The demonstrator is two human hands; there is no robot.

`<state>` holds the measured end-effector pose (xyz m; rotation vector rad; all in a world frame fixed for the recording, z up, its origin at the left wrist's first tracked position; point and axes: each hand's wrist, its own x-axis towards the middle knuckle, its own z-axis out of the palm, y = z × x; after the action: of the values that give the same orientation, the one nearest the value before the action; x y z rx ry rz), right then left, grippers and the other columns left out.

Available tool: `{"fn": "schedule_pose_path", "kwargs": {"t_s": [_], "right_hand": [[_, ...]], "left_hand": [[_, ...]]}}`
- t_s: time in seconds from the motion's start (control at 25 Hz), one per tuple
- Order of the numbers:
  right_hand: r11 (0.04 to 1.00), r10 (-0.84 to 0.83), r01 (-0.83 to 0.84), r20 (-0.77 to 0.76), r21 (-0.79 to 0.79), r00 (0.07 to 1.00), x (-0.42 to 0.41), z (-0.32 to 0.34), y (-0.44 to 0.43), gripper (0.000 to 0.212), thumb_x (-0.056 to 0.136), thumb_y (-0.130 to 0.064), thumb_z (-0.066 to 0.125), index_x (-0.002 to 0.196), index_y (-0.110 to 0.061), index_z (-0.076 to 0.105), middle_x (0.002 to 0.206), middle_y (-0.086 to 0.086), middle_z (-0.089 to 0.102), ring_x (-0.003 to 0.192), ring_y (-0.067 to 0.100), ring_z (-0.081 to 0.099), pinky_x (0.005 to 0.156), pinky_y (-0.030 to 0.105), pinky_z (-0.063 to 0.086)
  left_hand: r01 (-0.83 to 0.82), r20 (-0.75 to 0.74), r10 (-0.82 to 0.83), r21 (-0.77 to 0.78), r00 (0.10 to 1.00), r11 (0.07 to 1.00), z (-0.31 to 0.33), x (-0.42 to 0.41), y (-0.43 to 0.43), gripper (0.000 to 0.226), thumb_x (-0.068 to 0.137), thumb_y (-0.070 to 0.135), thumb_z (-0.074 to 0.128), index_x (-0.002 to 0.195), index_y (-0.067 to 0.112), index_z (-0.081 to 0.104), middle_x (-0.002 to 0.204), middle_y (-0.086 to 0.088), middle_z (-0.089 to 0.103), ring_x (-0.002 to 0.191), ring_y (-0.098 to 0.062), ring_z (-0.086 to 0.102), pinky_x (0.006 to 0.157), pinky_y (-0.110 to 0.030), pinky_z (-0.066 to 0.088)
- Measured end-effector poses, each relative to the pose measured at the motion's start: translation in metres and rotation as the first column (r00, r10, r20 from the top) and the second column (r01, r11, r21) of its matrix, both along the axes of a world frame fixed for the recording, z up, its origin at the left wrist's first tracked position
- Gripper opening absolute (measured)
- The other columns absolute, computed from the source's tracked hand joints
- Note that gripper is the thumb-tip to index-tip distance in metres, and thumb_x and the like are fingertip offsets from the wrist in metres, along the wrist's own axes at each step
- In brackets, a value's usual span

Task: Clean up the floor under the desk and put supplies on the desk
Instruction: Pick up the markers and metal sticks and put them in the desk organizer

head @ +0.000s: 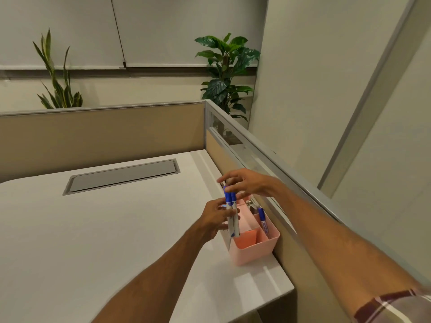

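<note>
A pink desk organiser [254,251] with several compartments stands on the white desk [105,229] against the right partition. One blue-capped marker [263,221] leans in its right compartment. My left hand [215,220] grips a bundle of blue-capped markers [232,213] upright over the organiser's left side. My right hand [245,184] hovers at the top of the bundle, fingertips on the blue caps. The floor under the desk is out of sight.
A grey cable-tray lid [121,177] is set into the desk near the back. Beige partitions [105,134] wall the desk at the back and right. Potted plants [227,73] stand behind them. The desk's front right corner [288,287] is close.
</note>
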<state>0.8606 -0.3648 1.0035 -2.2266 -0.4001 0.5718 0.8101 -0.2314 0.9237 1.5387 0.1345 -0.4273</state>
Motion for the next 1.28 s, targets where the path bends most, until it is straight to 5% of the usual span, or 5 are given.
{"fn": "schedule_pose_path", "kwargs": {"t_s": [0.48,0.64,0.84,1.04,1.28], "right_hand": [[0.937,-0.077,0.169,0.292,-0.305,0.953,-0.02,0.026,-0.045,0.017,0.083,-0.001,0.065,0.1,-0.004,0.066,0.11,0.015,0.065,0.101,0.028,0.065,0.083,0.033,0.057],[0.856,-0.065,0.237,0.358,-0.46,0.932,-0.014,0.008,-0.046,0.017,0.082,-0.003,0.067,0.098,-0.004,0.067,0.111,0.014,0.066,0.104,0.027,0.064,0.09,0.035,0.055],[0.783,-0.102,0.279,0.327,-0.556,0.939,-0.006,-0.027,-0.041,0.014,0.085,-0.007,0.063,0.099,-0.005,0.066,0.107,0.014,0.067,0.098,0.029,0.066,0.089,0.04,0.056],[0.768,-0.15,0.296,0.29,-0.567,0.945,-0.01,-0.059,-0.038,0.014,0.086,-0.001,0.06,0.098,0.0,0.066,0.104,0.018,0.069,0.084,0.025,0.065,0.076,0.03,0.053],[0.779,-0.182,0.285,0.233,-0.559,0.955,-0.015,-0.081,-0.041,0.022,0.087,-0.003,0.058,0.107,-0.001,0.065,0.115,0.016,0.065,0.103,0.027,0.065,0.085,0.029,0.054]], "left_hand": [[0.153,0.311,-0.272,0.356,0.911,0.922,-0.002,0.005,-0.028,0.041,0.092,0.027,0.059,0.132,0.018,0.053,0.132,-0.004,0.055,0.122,-0.022,0.05,0.098,-0.036,0.041],[0.054,0.302,-0.503,0.815,0.81,0.577,-0.036,0.019,-0.029,0.049,0.094,0.036,0.053,0.14,0.025,0.043,0.154,-0.003,0.035,0.142,-0.025,0.031,0.116,-0.047,0.028],[0.043,0.15,-0.653,0.962,0.743,0.271,-0.065,0.026,-0.037,0.053,0.098,0.047,0.032,0.149,0.038,0.016,0.163,-0.003,0.001,0.149,-0.035,-0.002,0.118,-0.059,0.002],[0.068,0.102,-0.648,0.97,0.755,0.232,-0.08,0.025,-0.035,0.054,0.098,0.052,0.021,0.149,0.039,0.011,0.163,-0.002,-0.003,0.149,-0.034,-0.008,0.117,-0.06,-0.001],[0.07,0.108,-0.639,0.966,0.762,0.247,-0.082,0.028,-0.034,0.056,0.097,0.053,0.023,0.15,0.037,0.01,0.163,-0.002,-0.003,0.149,-0.033,-0.007,0.118,-0.059,0.0]]}}
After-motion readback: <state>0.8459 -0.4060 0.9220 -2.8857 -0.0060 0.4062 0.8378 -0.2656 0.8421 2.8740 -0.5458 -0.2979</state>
